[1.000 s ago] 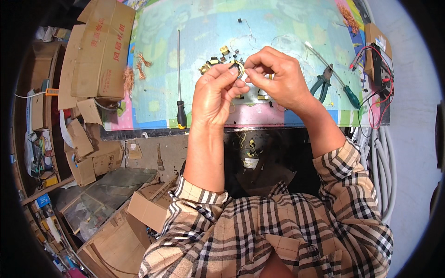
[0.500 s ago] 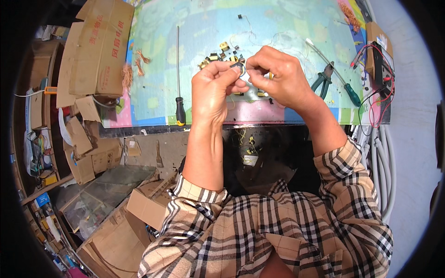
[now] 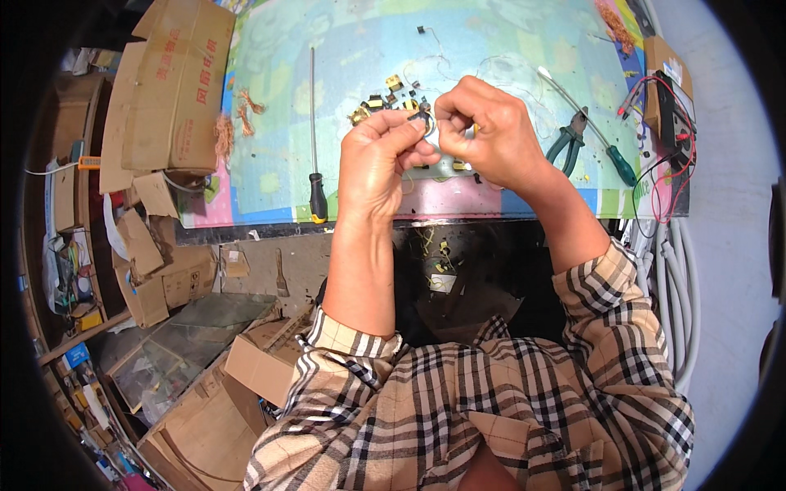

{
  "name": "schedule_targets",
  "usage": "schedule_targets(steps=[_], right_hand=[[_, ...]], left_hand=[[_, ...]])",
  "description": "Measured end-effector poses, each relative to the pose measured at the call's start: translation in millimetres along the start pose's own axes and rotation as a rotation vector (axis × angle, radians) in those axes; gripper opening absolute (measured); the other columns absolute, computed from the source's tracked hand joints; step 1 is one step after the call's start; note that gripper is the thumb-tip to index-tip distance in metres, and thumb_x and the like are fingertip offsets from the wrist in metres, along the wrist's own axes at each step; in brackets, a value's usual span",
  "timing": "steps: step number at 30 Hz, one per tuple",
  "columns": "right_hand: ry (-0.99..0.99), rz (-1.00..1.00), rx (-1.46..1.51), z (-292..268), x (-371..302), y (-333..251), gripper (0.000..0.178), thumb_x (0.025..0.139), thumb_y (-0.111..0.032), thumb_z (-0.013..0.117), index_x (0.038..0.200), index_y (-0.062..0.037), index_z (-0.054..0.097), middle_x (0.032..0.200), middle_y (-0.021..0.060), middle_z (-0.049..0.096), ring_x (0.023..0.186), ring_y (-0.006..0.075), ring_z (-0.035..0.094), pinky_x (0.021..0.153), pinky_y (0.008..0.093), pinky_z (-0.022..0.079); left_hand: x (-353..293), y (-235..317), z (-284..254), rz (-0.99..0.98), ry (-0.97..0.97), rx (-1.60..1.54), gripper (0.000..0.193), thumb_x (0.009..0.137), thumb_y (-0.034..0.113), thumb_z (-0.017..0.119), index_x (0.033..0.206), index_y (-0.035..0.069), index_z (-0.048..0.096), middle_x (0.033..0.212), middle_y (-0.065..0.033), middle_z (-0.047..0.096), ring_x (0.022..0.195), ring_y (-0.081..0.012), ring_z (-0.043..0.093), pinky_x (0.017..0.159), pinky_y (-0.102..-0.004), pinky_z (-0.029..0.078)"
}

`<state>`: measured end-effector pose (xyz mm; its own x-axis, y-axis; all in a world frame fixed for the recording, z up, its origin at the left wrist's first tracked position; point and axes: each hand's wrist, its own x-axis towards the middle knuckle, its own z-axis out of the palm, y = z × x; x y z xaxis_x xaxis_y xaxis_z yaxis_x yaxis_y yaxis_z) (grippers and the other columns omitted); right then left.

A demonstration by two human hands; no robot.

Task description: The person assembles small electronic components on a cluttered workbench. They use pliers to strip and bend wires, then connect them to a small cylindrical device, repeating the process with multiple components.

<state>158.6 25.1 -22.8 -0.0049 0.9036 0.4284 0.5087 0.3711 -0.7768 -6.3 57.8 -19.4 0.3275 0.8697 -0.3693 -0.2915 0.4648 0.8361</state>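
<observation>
Over the middle of the table, my left hand (image 3: pixel 377 164) pinches a small dark component (image 3: pixel 423 117) between thumb and fingertips. A thin curved lead seems to hang from the part, close to both sets of fingers. Beside it, my right hand (image 3: pixel 495 135) is closed with thumb and forefinger together; what it grips, if anything, is too small to make out. Just beyond my hands lies a loose heap of small black and yellow coil parts (image 3: pixel 375 102), partly hidden by my fingers. Another little black piece (image 3: pixel 421 29) with a thin wire lies farther back.
A long black-handled screwdriver (image 3: pixel 318 196) lies to the left. On the right are pliers (image 3: pixel 566 146), a green-handled screwdriver (image 3: pixel 620 164) and a black meter (image 3: pixel 673 123) with red and black leads. Copper wire bundles (image 3: pixel 246 114) lie near a large cardboard box (image 3: pixel 192 90).
My right hand has tilted slightly, its knuckles a little higher. My left hand keeps its pinch on the small component, almost unmoved.
</observation>
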Motion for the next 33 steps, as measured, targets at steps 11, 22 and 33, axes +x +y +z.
schedule_targets(steps=[11,22,33], right_hand=[[-0.004,0.062,0.159,-3.5,2.6,-0.6,0.009,0.081,-0.003,0.066,0.09,-0.0007,0.066,0.079,0.0066,0.06,0.068,0.0148,0.061,0.063,0.0271,0.05],[-0.018,0.063,0.125,-1.9,2.8,1.8,0.01,0.082,-0.005,0.066,0.092,-0.0016,0.068,0.081,0.0081,0.063,0.071,0.0187,0.064,0.063,0.0295,0.051],[-0.017,0.086,0.087,0.6,2.7,7.1,0.008,0.083,-0.008,0.066,0.089,-0.0025,0.069,0.079,0.0087,0.063,0.07,0.0231,0.063,0.064,0.0321,0.05]], left_hand=[[8.6,-6.1,-16.0,-0.2,-0.085,-0.424,0.008,0.087,0.001,0.062,0.092,-0.004,0.062,0.081,-0.0112,0.067,0.07,-0.0186,0.068,0.06,-0.032,0.061],[12.8,-8.6,-16.4,-0.261,-0.12,-0.441,0.011,0.09,0.006,0.06,0.095,-0.004,0.062,0.082,-0.0168,0.069,0.067,-0.0217,0.07,0.059,-0.0324,0.061],[10.7,-7.7,-15.8,-0.248,-0.185,-0.351,0.015,0.092,0.011,0.057,0.097,-0.002,0.059,0.075,-0.0169,0.069,0.056,-0.0209,0.067,0.05,-0.0314,0.057]])
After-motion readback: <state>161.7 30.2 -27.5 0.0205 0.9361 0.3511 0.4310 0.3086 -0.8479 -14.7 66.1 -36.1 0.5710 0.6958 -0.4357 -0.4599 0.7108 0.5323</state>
